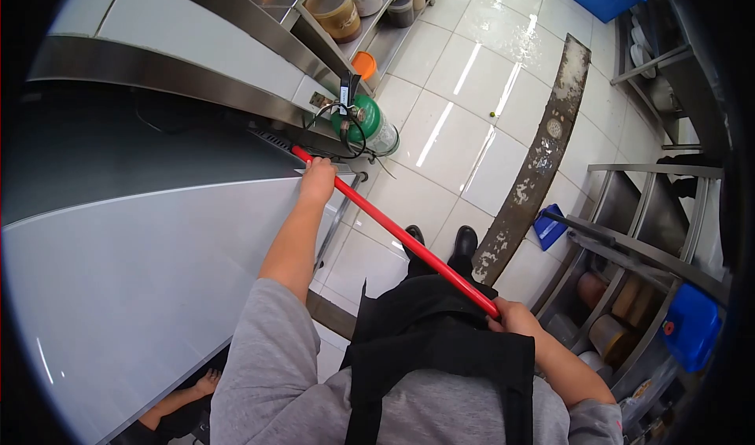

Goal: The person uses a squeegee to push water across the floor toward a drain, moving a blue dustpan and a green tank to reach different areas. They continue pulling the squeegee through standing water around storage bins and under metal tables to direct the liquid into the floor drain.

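A long red pole [409,250] runs diagonally across the front of my body, from the corner of the grey-white appliance [141,280] down to my waist. My left hand [318,179] is wrapped round it close to its upper end, beside the appliance's corner. Lower down, the fingers of my right hand [515,319] close on the opposite end, against my black apron [440,319]. Just beyond my left hand stands a green and white gas cylinder [370,124] with black hoses at its top. Whatever the pole's upper end meets behind the appliance is hidden.
A dark drain strip [543,154] crosses the wet tiled floor [440,75]. Right of me are metal shelves [629,280], with a blue dustpan [550,226] beside them. Tubs [334,12] fill a rack ahead. Another person's hand [209,381] shows at lower left.
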`<state>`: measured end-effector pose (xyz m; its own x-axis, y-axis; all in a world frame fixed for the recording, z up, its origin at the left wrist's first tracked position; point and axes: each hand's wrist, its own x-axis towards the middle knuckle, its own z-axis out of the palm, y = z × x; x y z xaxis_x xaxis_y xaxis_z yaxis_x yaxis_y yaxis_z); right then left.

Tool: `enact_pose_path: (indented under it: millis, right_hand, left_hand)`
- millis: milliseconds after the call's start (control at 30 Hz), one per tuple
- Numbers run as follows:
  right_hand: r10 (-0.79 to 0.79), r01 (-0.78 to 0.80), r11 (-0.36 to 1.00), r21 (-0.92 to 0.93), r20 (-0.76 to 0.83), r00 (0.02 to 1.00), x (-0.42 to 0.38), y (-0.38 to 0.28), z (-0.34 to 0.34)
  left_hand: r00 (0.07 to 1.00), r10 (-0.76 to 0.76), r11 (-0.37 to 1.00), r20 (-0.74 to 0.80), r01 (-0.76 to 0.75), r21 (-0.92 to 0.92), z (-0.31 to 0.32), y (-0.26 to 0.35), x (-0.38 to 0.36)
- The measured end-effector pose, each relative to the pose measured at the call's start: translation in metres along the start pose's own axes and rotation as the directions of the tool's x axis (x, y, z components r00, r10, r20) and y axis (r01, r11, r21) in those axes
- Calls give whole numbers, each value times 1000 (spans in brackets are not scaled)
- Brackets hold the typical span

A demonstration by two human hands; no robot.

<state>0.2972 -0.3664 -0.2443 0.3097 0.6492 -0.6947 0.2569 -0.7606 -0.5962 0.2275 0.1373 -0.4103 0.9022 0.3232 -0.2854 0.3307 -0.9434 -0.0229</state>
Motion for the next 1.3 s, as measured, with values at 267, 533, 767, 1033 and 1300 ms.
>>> enact_pose_path:
  millis: [267, 533, 767, 1033, 1300]
  right_hand:
    - [167, -165, 983, 75, -24, 986, -124, 73, 22]
    - [307, -306, 951, 52, -6, 952, -187, 47, 9]
    - [307, -307, 950, 57, 8, 952, -173, 8, -8]
    - [442, -442, 897, -5, 52, 896, -217, 22, -21]
    - [548, -543, 837, -67, 100, 831, -202, -85, -134]
  left_hand:
    - [967, 245, 956, -75, -254, -147, -19, 99, -65]
    - [939, 344, 892, -11, -330, -309, -12, 145, -83]
    - [934, 354, 883, 37, -321, -342, -16, 127, -71]
    - [864, 503, 742, -2, -433, -513, -19, 171, -89]
    - [870, 478, 663, -121, -448, -600, -35, 188, -56]
